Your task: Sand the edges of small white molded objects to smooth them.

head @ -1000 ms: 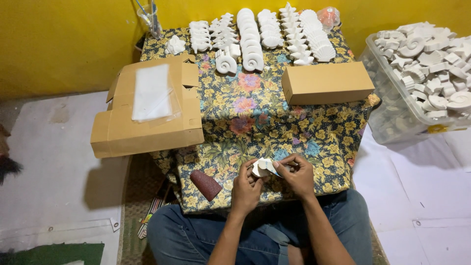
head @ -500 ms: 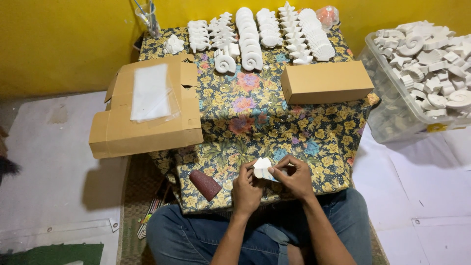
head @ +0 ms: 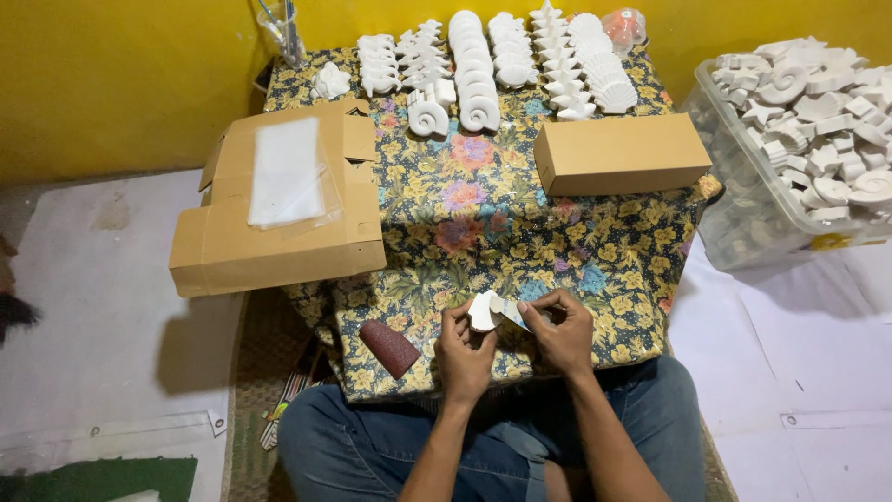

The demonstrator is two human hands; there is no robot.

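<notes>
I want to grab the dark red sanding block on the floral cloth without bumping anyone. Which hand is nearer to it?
Left. The left hand is just right of the dark red sanding block; the right hand is farther right.

An open cardboard box [head: 279, 218] holding clear bags overhangs the left edge of the floral tabletop [head: 483, 223]; a closed cardboard box [head: 621, 153] lies near its right edge. Rows of white shell castings [head: 492, 60] line the far edge, and a clear bin [head: 799, 149] of castings stands beyond the right edge.

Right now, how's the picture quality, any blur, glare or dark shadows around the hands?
Head view: sharp overall; left hand and right hand hold a white piece with slight softness. No glare. A shadow falls left of the open cardboard box. Edges bow slightly from the wide lens.
</notes>
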